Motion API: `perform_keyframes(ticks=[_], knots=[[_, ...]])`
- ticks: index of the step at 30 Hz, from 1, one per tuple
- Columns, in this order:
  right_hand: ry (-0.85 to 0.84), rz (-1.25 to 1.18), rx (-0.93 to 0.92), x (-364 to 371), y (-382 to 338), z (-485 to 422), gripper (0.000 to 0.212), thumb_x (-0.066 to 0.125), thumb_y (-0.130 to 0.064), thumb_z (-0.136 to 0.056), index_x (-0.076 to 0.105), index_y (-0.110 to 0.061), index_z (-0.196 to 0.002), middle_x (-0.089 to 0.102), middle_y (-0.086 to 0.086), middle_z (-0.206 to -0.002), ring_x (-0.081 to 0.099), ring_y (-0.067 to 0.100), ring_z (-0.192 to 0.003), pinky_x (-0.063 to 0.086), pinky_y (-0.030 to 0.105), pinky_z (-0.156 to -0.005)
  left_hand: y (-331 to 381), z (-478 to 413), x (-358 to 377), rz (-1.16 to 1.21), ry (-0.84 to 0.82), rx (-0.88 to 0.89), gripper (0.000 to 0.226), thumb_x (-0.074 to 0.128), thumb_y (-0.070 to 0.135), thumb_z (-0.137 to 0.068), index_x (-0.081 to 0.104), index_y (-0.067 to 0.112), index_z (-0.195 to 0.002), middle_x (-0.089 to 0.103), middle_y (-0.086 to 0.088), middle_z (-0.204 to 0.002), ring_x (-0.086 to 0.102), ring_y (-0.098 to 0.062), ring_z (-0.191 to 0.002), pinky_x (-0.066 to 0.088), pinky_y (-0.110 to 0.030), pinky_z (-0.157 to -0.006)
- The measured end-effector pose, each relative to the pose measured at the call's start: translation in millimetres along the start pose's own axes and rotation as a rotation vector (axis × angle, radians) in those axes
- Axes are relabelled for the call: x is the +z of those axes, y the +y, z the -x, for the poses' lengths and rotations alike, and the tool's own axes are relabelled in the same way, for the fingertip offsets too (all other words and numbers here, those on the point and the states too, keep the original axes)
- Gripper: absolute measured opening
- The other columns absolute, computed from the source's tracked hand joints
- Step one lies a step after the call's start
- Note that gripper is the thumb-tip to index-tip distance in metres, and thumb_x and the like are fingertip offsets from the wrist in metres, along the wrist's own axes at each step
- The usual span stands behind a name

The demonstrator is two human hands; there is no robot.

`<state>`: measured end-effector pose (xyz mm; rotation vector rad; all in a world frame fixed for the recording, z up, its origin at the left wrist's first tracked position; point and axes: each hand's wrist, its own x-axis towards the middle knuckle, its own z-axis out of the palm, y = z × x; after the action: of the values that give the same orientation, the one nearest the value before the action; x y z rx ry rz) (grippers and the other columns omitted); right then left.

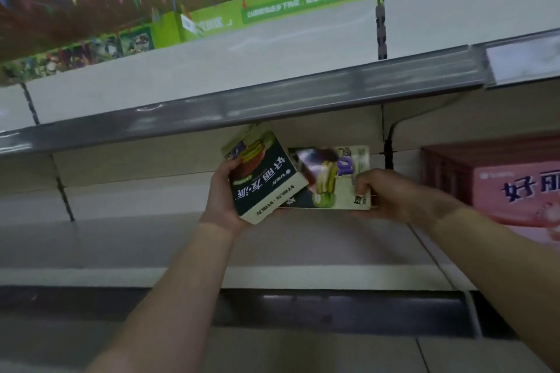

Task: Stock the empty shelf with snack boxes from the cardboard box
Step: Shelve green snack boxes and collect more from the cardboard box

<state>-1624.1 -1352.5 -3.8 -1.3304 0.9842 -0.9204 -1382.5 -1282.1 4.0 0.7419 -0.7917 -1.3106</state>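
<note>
Arms outstretched: left hand [222,191] grips tilted snack box [266,182], right hand [391,194] pinches 2nd box [336,182].

Both arms are bare and raised, reaching to the far side. The left forearm [181,281] rises from the near lower edge, left of centre, leaning right toward its wrist. The left hand [222,195] is palm-right and cups the left side and lower corner of a tilted dark box [266,182]; the thumb lies at the box's upper left edge and the fingers are hidden behind it. The right forearm [500,251] enters from the right and slants up and left. The right hand [394,195] shows its back, fingers curled round the right end of a second box [333,188]. The hands are near each other and do not touch
</note>
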Motion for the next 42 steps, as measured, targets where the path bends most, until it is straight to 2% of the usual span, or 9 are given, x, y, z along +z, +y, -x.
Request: perform_keyframes(ticks=[7,12,17,21,24,28,33,39,42], knots=[[0.229,0.199,-0.210,5,3,-23,0.044,0.059,0.015,-0.068,0.060,-0.002,-0.109,0.065,0.014,-0.106,0.061,0.030,-0.101,0.051,0.042,-0.092,-5,-20,-20,0.091,-0.053,-0.014,0.036,0.051,0.040,-0.088,0.067,0.013,-0.106,0.071,-0.013,-0.098,0.060,-0.035,-0.104,0.027,-0.066,-0.109],[0.252,0.532,-0.466,3,1,-31,0.046,0.056,0.014,-0.084,0.053,-0.003,-0.127,0.056,0.005,-0.114,0.050,0.014,-0.100,0.044,0.011,-0.073,-11,-28,-24,0.076,-0.084,-0.034,0.047,0.044,0.040,-0.091,0.078,0.010,-0.080,0.073,-0.013,-0.086,0.071,-0.034,-0.076,0.042,-0.071,-0.082],[0.137,0.482,-0.235,-10,19,-36,0.049,0.049,0.007,-0.093,0.054,-0.022,-0.132,0.059,0.006,-0.118,0.067,0.012,-0.060,0.052,0.020,-0.051,-16,-31,-18,-0.009,-0.003,-0.110,0.030,0.048,0.033,-0.091,0.065,0.010,-0.102,0.073,-0.016,-0.081,0.071,-0.031,-0.062,0.059,-0.044,-0.061],[0.127,0.095,-0.033,-15,9,-30,0.030,0.045,-0.006,-0.096,0.061,-0.007,-0.121,0.063,0.018,-0.115,0.067,0.031,-0.081,0.056,0.037,-0.067,-21,-27,-15,-0.072,0.022,-0.157,0.028,0.046,0.029,-0.092,0.064,0.010,-0.102,0.073,-0.017,-0.077,0.070,-0.030,-0.058,0.056,-0.040,-0.046],[0.038,0.161,0.017,-9,12,-25,0.040,0.060,-0.024,-0.093,0.053,-0.010,-0.130,0.060,0.017,-0.122,0.067,0.030,-0.090,0.057,0.036,-0.070,-21,-25,-15,-0.100,0.057,-0.156,0.028,0.047,0.029,-0.092,0.064,0.009,-0.104,0.073,-0.017,-0.078,0.070,-0.030,-0.058,0.056,-0.039,-0.047],[0.050,0.180,-0.058,-9,19,-34,0.082,0.063,0.008,-0.083,0.028,-0.025,-0.149,0.044,0.010,-0.141,0.058,0.028,-0.112,0.053,0.039,-0.089,-20,-24,-18,-0.080,0.099,-0.137,0.030,0.045,0.029,-0.093,0.062,0.008,-0.107,0.073,-0.018,-0.077,0.071,-0.031,-0.059,0.056,-0.041,-0.046],[0.036,0.147,-0.139,-11,16,-37,0.090,0.060,0.019,-0.078,0.026,-0.021,-0.150,0.052,0.011,-0.134,0.056,0.028,-0.115,0.048,0.040,-0.099,-20,-20,-15,-0.081,0.082,-0.140,0.030,0.046,0.030,-0.092,0.064,0.009,-0.103,0.073,-0.018,-0.080,0.071,-0.032,-0.060,0.056,-0.043,-0.047],[0.040,0.205,-0.038,-12,16,-30,0.070,0.067,0.008,-0.081,0.040,-0.009,-0.143,0.060,0.012,-0.126,0.064,0.020,-0.092,0.055,0.025,-0.062,-23,-21,-12,-0.152,0.087,-0.110,0.028,0.046,0.029,-0.091,0.063,0.012,-0.107,0.073,-0.016,-0.082,0.071,-0.031,-0.063,0.058,-0.041,-0.052],[0.001,0.290,-0.011,-11,13,-23,0.060,0.067,-0.005,-0.086,0.041,-0.018,-0.139,0.063,0.010,-0.121,0.065,0.021,-0.095,0.056,0.031,-0.074,-24,-24,-11,-0.214,0.069,-0.099,0.028,0.044,0.029,-0.092,0.064,0.013,-0.104,0.074,-0.015,-0.080,0.071,-0.029,-0.062,0.058,-0.037,-0.052]])
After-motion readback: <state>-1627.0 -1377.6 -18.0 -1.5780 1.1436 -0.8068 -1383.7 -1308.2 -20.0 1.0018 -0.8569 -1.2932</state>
